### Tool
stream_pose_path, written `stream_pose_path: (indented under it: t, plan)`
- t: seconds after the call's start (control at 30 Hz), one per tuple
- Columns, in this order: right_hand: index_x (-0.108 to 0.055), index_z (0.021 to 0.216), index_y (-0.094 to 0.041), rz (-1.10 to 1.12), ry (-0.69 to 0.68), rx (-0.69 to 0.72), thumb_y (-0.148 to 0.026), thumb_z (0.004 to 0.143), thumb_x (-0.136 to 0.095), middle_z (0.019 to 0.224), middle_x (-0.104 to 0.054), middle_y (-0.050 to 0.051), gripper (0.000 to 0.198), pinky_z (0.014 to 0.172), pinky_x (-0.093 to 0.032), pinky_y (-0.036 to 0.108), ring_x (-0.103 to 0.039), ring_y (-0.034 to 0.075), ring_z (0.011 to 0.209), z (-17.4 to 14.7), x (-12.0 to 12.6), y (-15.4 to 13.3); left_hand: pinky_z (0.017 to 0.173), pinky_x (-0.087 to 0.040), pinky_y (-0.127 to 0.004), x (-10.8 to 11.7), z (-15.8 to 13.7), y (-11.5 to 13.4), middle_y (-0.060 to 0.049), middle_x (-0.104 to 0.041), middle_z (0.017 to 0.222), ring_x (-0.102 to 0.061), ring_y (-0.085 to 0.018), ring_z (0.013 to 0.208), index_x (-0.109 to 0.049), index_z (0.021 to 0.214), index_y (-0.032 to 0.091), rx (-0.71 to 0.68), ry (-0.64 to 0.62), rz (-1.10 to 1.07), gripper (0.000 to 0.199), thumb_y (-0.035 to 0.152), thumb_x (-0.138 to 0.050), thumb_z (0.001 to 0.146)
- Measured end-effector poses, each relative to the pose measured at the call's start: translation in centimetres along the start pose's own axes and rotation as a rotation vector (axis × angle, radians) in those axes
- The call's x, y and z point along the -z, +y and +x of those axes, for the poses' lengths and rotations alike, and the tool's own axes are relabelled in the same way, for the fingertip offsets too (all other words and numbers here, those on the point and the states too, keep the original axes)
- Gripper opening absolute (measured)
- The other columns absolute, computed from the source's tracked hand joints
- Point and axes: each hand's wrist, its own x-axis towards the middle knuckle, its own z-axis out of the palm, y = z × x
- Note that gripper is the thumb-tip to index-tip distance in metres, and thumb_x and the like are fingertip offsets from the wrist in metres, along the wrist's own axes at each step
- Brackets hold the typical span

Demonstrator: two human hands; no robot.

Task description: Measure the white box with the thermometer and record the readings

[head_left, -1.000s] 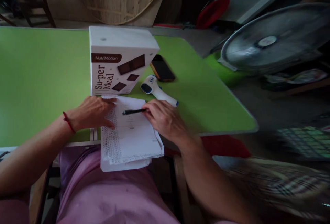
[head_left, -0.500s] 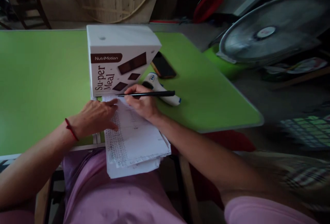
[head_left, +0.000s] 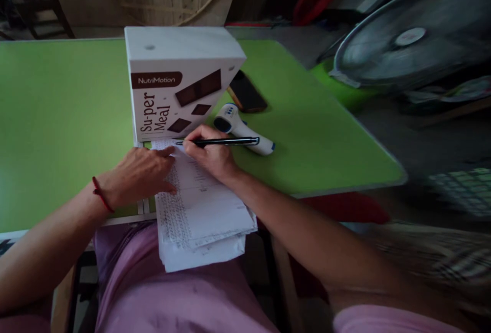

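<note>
While the person sits at a bright green table (head_left: 61, 118), the right hand (head_left: 209, 154) has its fingers closed around a black pen (head_left: 218, 142), pinching it near the tip. The pen lies almost level, its tip at the top edge of a stack of printed papers (head_left: 199, 210). This stack rests at the near edge of the table and overhangs onto the person's lap. The left hand (head_left: 140, 174), with a red string at the wrist, lies flat on the left side of the papers, fingers spread and holding nothing, pressing the sheets down.

The pen looks light, stiff and smooth, and is best gripped low on the barrel, as it is now. The papers look thin and limp, apt to slide or curl, so a flat palm suits them.

Just behind the papers stands a white box (head_left: 180, 82) printed "NutriMotion Su-per Meal". To its right lie a white and blue forehead thermometer (head_left: 245, 128) and, beyond it, a dark phone (head_left: 247, 95). A large round fan (head_left: 414, 36) sits off the table at right.

Compared with a second ago, the right hand has moved up the page: the pen then lay across the middle of the sheet, and now it is raised to the top edge. The left hand has barely shifted.
</note>
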Motion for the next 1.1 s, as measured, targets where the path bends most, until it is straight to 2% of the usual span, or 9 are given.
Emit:
stream_pose_path:
  t: [0.13,0.33,0.5,0.87,1.1]
  plan:
    - [-0.062,0.074,-0.025,-0.104,0.024,0.071,-0.03,0.081,-0.069,0.069,-0.066,-0.001,0.012,0.068,-0.053,0.033,-0.059,0.017,0.064,0.04,-0.19,0.3,0.078,-0.061,-0.037,0.15,-0.04,0.1,-0.013,-0.063,0.151,-0.077,-0.03,0.107,-0.073,0.121,0.012,0.007,-0.027,-0.009,0.039,0.043,-0.076,0.098]
    - [-0.061,0.075,-0.024,-0.137,0.035,0.123,-0.029,0.084,-0.068,0.067,-0.065,-0.002,0.013,0.064,-0.051,0.031,-0.058,0.016,0.061,0.03,-0.31,0.38,0.081,-0.062,-0.039,0.25,-0.17,0.14,-0.013,-0.062,0.153,-0.077,-0.032,0.109,-0.074,0.124,0.012,0.02,-0.042,-0.023,0.04,0.043,-0.076,0.098]
    - [-0.061,0.076,-0.024,-0.161,0.0,0.102,-0.028,0.084,-0.069,0.068,-0.064,-0.002,0.012,0.065,-0.05,0.031,-0.057,0.016,0.063,0.05,-0.29,0.4,0.079,-0.062,-0.039,0.23,-0.29,0.13,-0.013,-0.062,0.153,-0.078,-0.032,0.107,-0.075,0.123,0.013,0.025,-0.037,-0.021,0.039,0.041,-0.077,0.097]
    - [-0.059,0.072,-0.024,-0.12,0.022,0.079,-0.027,0.08,-0.066,0.064,-0.063,-0.003,0.011,0.061,-0.049,0.03,-0.055,0.015,0.059,-0.01,-0.41,-0.13,0.081,-0.062,-0.039,0.23,-0.1,0.16,-0.012,-0.061,0.155,-0.077,-0.031,0.108,-0.073,0.125,0.013,0.026,-0.038,-0.022,0.043,0.046,-0.075,0.098]
    - [-0.061,0.074,-0.025,-0.116,0.03,0.038,-0.029,0.081,-0.067,0.067,-0.065,-0.001,0.01,0.066,-0.052,0.032,-0.058,0.016,0.063,-0.02,-0.3,0.02,0.083,-0.062,-0.04,0.28,-0.01,0.07,-0.011,-0.06,0.155,-0.077,-0.032,0.11,-0.072,0.128,0.012,0.031,-0.046,-0.014,0.045,0.047,-0.075,0.098]
